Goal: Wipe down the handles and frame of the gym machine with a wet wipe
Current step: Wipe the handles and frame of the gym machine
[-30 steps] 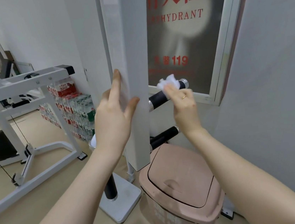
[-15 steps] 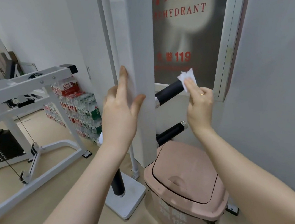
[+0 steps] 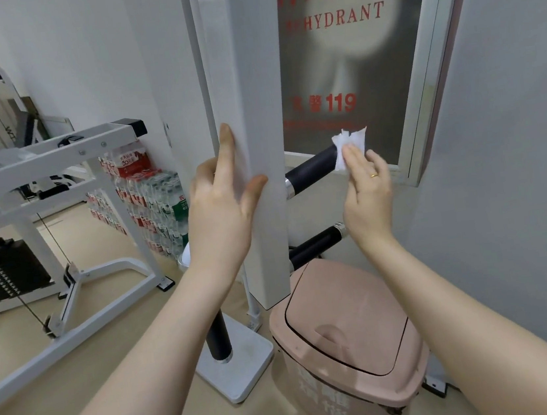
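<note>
At frame centre-right, my right hand point(image 3: 365, 192) presses the wipe point(image 3: 349, 149) with near-straight fingers onto the upper handle's point(image 3: 312, 169) outer end. The handle's axis runs down-left toward the post point(image 3: 258, 140), which my left hand point(image 3: 220, 210) braces, fingers spread.

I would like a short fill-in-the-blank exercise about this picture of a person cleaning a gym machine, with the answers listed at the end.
1. The right hand presses the white wet wipe on the far end of the ______ of the two black handles.
2. The left hand rests on the white upright post with its fingers ______.
3. Below the lower handle stands a bin whose colour is ______.

Missing words: upper; straight; pink
</note>
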`<control>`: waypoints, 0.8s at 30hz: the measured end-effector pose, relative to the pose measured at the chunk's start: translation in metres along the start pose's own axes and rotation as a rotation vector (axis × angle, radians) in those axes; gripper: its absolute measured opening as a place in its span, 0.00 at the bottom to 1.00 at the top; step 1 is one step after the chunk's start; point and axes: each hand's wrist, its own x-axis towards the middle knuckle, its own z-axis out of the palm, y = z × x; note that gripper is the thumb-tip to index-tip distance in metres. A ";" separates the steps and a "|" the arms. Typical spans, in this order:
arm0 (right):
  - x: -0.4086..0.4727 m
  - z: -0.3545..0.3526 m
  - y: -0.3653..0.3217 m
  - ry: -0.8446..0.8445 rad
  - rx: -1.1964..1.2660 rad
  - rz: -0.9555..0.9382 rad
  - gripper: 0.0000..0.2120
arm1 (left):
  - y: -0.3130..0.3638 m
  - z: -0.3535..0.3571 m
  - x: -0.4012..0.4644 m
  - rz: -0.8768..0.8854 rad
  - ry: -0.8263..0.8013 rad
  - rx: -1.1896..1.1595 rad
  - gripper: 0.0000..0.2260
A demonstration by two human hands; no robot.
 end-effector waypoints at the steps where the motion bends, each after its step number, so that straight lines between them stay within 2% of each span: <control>1: -0.004 0.002 -0.010 -0.042 0.108 0.073 0.23 | 0.000 0.000 0.000 -0.005 -0.001 -0.004 0.30; 3: -0.014 0.007 -0.026 -0.106 0.336 0.221 0.23 | 0.000 0.000 0.000 -0.013 -0.001 -0.009 0.30; 6: -0.015 0.007 -0.042 -0.100 0.614 0.454 0.20 | 0.001 0.000 0.000 -0.015 0.002 -0.013 0.30; 9: 0.006 0.001 -0.046 -0.033 1.174 0.819 0.17 | 0.001 0.000 0.000 -0.008 -0.004 0.007 0.30; 11: 0.009 -0.004 -0.051 -0.016 1.427 0.955 0.14 | 0.001 0.000 0.000 -0.006 -0.011 0.019 0.30; 13: 0.000 -0.004 -0.052 -0.133 1.393 0.983 0.08 | 0.000 0.000 -0.001 0.010 -0.015 0.032 0.30; 15: -0.003 -0.005 -0.047 -0.203 1.254 0.977 0.09 | 0.001 -0.001 -0.001 0.018 -0.018 0.040 0.31; 19: 0.013 -0.015 -0.037 -0.074 1.211 1.068 0.02 | 0.002 0.000 -0.001 0.010 -0.027 0.043 0.30; 20: 0.010 -0.014 -0.039 -0.099 1.163 1.043 0.03 | 0.001 0.000 -0.001 0.014 -0.027 0.044 0.30; 22: -0.008 -0.006 -0.048 -0.305 0.994 0.939 0.08 | 0.000 0.000 -0.002 0.014 -0.030 0.046 0.30; 24: -0.024 -0.003 -0.059 -0.523 0.875 0.846 0.08 | 0.000 0.000 -0.001 0.008 -0.029 0.048 0.31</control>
